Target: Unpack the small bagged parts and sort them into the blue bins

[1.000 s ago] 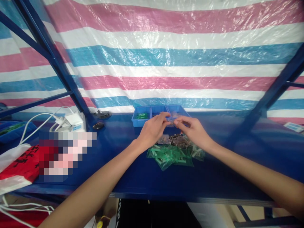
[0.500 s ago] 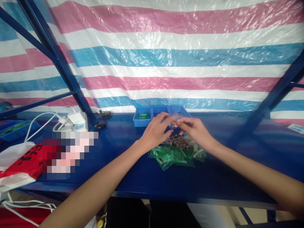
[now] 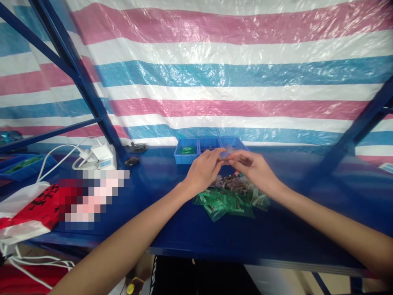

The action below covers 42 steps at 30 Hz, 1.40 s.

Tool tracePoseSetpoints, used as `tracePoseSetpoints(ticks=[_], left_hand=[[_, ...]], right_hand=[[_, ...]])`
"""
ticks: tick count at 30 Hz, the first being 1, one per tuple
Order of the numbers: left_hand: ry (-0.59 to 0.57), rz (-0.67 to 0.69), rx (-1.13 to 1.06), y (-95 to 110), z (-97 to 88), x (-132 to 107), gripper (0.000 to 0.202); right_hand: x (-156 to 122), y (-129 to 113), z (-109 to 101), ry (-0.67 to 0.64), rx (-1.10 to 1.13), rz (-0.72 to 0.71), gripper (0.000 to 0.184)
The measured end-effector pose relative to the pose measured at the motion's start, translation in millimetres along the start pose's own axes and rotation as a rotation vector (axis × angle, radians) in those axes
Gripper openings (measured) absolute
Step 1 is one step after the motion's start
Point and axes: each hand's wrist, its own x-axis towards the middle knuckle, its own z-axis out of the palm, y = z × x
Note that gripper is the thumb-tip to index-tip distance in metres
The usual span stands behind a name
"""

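My left hand (image 3: 202, 172) and my right hand (image 3: 253, 168) meet above the blue bench, fingertips pinched together on a small clear plastic bag (image 3: 225, 155) held between them. Directly below the hands lies a heap of small green bags (image 3: 225, 203) with a patch of dark small parts (image 3: 233, 182) on its far side. Just behind the hands stands a row of blue trays (image 3: 187, 148); the left tray holds green pieces.
A white power strip with cables (image 3: 96, 157) and a small black object (image 3: 131, 161) sit at the left of the blue bench (image 3: 307, 205). A red-and-white bag (image 3: 27, 211) hangs over the left front edge. Blue frame struts (image 3: 76, 78) and a striped tarp (image 3: 215, 73) stand behind.
Both hands have stayed pinched on the small clear bag, shifting only slightly. The view has drifted a little to the right.
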Motion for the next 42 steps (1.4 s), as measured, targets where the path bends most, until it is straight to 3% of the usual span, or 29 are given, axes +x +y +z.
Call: tracePoseSetpoints(ticks=[5,9,15,19,24,26,30,35,37,42], left_hand=[[-0.056,-0.029,-0.025,1.0,-0.2,-1.8,0.031],[-0.075,-0.043,-0.09,1.0,2.5,-1.6,0.02],[-0.055,-0.173,-0.299,-2.9,9.6,1.8,0.016],[-0.079,-0.198,-0.272,-6.4,9.0,1.4,0.027],[-0.158,-0.152,-0.095,-10.2,5.1,-1.9,0.025],[-0.186,-0.127,-0.033,-11.9,5.4,-3.6,0.024],[-0.211,-0.124,0.035,-14.1,6.2,-5.4,0.023],[-0.242,-0.105,0.062,-14.1,-3.4,-1.2,0.021],[-0.314,-0.083,0.04,-14.4,-11.7,2.3,0.021],[-0.511,-0.061,-0.078,-17.3,-31.7,10.2,0.039]], right_hand=[[3.4,10.2,-1.6,0.004,-0.039,-0.018,0.022],[4.7,12.4,-5.1,0.037,-0.241,-0.121,0.013],[7.8,11.3,-11.3,0.08,-0.426,-0.205,0.016],[18.4,15.6,-26.1,0.19,-0.403,-0.169,0.018],[39.5,28.1,-46.2,0.298,-0.332,-0.04,0.025],[45.7,35.9,-48.8,0.271,-0.444,-0.035,0.027],[48.1,47.7,-48.3,0.242,-0.774,-0.243,0.028],[36.8,39.7,-45.7,0.204,-0.836,-0.329,0.027],[29.3,31.7,-39.3,0.12,-0.796,-0.363,0.027],[8.0,14.0,-10.4,-0.262,-0.785,-0.441,0.025]])
